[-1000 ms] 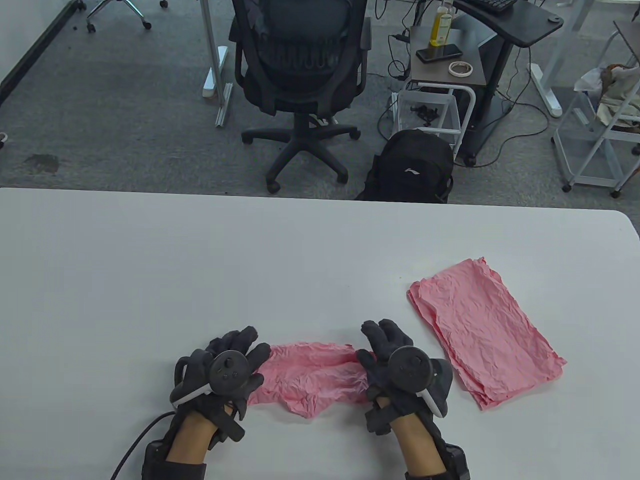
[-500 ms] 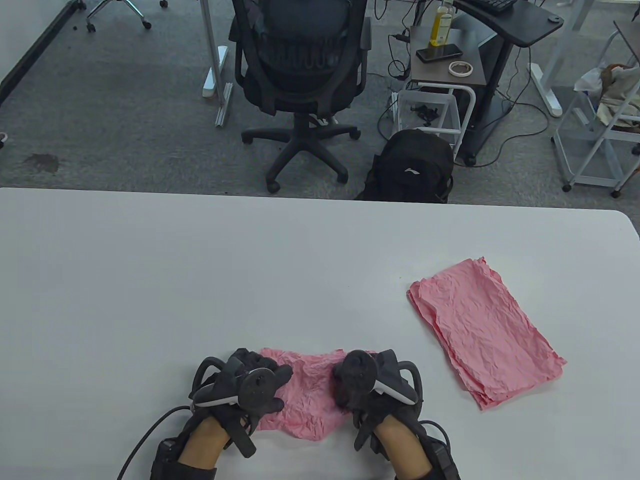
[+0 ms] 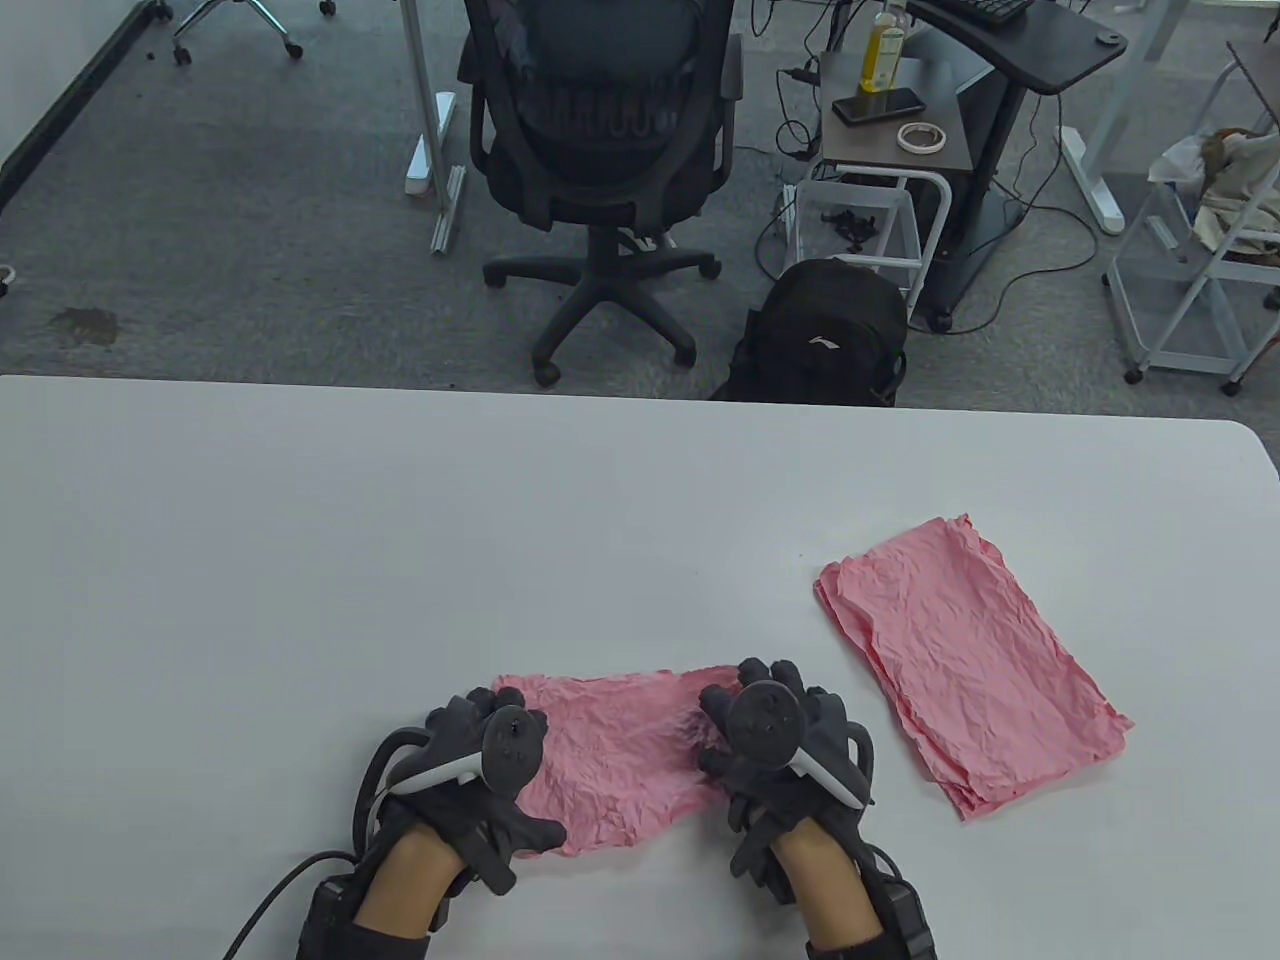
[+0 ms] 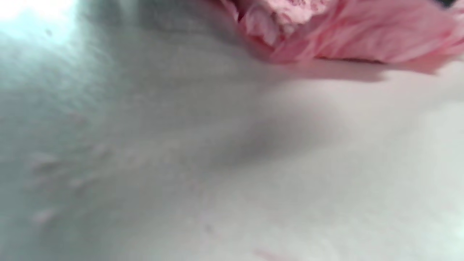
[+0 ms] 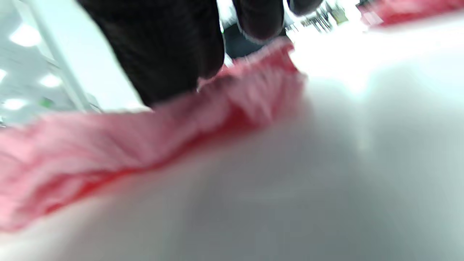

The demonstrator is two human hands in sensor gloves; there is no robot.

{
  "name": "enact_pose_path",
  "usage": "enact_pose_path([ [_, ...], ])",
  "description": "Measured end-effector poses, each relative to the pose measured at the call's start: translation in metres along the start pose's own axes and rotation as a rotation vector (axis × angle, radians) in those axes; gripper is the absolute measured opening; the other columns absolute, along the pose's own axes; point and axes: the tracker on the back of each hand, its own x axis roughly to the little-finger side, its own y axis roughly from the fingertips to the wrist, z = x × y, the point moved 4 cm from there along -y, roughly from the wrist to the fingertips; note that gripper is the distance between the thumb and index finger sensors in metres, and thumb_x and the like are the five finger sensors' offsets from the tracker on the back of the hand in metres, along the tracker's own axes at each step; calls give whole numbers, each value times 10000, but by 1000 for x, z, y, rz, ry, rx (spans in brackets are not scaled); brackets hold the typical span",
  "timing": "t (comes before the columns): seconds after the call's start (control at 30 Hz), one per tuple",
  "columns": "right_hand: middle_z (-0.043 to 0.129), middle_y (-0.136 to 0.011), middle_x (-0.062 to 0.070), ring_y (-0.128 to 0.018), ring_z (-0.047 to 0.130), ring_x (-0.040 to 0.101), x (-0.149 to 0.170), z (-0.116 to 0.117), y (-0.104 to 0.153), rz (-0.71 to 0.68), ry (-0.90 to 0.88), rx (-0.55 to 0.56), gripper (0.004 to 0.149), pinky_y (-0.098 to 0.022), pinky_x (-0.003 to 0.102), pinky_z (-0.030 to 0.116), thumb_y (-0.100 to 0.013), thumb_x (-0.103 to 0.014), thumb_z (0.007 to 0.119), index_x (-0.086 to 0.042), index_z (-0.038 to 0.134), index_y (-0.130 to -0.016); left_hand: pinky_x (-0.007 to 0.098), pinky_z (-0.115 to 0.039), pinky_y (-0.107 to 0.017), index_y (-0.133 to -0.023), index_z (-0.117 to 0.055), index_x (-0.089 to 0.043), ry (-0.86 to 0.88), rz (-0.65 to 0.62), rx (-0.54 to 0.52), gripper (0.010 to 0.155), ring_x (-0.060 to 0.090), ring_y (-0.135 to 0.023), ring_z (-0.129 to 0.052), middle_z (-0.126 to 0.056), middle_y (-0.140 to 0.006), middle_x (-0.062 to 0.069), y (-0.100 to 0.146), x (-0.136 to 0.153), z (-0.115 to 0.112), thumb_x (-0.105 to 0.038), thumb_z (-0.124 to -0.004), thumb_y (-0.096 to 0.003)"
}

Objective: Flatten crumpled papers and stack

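A wrinkled pink paper sheet (image 3: 620,750) lies spread on the white table (image 3: 400,560) near the front edge. My left hand (image 3: 478,715) presses down on its left end, thumb splayed over the sheet's lower left corner. My right hand (image 3: 745,700) presses on its right end. In the right wrist view, gloved fingers (image 5: 174,54) rest on top of the pink sheet (image 5: 145,137). The left wrist view shows only the sheet's edge (image 4: 344,32) and bare table. A stack of flattened pink papers (image 3: 960,660) lies to the right.
Beyond the table's far edge stand an office chair (image 3: 600,150), a black backpack (image 3: 825,335) and a small side cart (image 3: 890,130). A cable (image 3: 270,895) runs from my left wrist off the front edge.
My hands came together over the middle of the sheet, then slid apart to its ends. The sheet now lies wider and flatter. The stack has not moved.
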Motion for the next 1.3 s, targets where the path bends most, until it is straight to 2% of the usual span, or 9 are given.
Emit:
enact_pose_path([
  [0.13,770,-963,161,-990,519,494,-28,6,2,-160,-31,-83,404,-639,767,341,-442,-215,894,-194,864,-844,707,-193,-757,-1162,-240,-281,1,-32,-62,914,423,-1132,-122,-88,-1167,116,0,-1,6,-643,-735,-485],
  [0.23,547,-1091,179,-1018,355,535,-37,33,4,-220,-53,-292,663,-633,784,246,-410,-393,957,-242,681,-994,714,-229,-756,-1169,-312,-339,26,-35,-33,841,444,-1138,-221,-179,-1183,142,-1,-1,3,-630,-721,-494],
  [0.27,525,-1095,187,-1016,327,540,-41,38,4,-228,-61,-312,620,-631,782,221,-417,-370,952,-246,709,-974,710,-213,-757,-1167,-296,-341,49,-32,-15,837,440,-1135,-184,-144,-1178,134,-1,0,2,-628,-711,-499],
  [0.37,627,-1045,181,-1006,402,524,-44,33,0,-243,-66,-235,394,-635,772,272,-469,-312,842,-213,834,-850,708,-222,-758,-1166,-328,-352,63,-40,-36,836,422,-1140,-193,-161,-1180,127,-1,4,3,-631,-733,-490],
  [0.53,734,-969,214,-985,457,541,-28,31,1,-186,-332,-282,424,-612,797,282,-507,-342,728,-101,803,-847,708,-195,-758,-1165,-329,-362,123,-74,-2,837,411,-1137,-139,-125,-1177,85,-2,6,1,-621,-749,-489],
  [0.83,689,-995,182,-950,555,545,-14,24,-3,-36,0,-139,546,-633,759,379,-450,-299,894,-168,690,-940,707,-187,-758,-1161,-311,-355,131,-70,17,871,400,-1134,-112,-107,-1171,67,-2,5,0,-600,-785,-473],
  [0.97,802,-842,152,-933,613,509,-11,12,-4,-51,32,-53,425,-632,756,402,-416,-246,941,-152,822,-813,705,-189,-758,-1161,-305,-344,131,-67,15,881,400,-1134,-112,-105,-1170,68,-2,5,0,-606,-786,-470],
  [1.1,815,-851,187,-923,619,523,-8,21,-5,-43,-8,-117,384,-620,766,396,-476,-324,839,-147,883,-814,705,-186,-758,-1160,-308,-341,135,-70,16,883,400,-1133,-111,-107,-1169,67,-2,6,1,-602,-791,-468],
  [1.3,733,-937,143,-953,553,526,7,23,-5,109,26,-195,456,-630,756,383,-456,-287,887,-168,795,-886,704,-191,-757,-1158,-321,-340,147,-60,13,891,397,-1133,-119,-119,-1169,65,-1,9,1,-592,-810,-457],
])
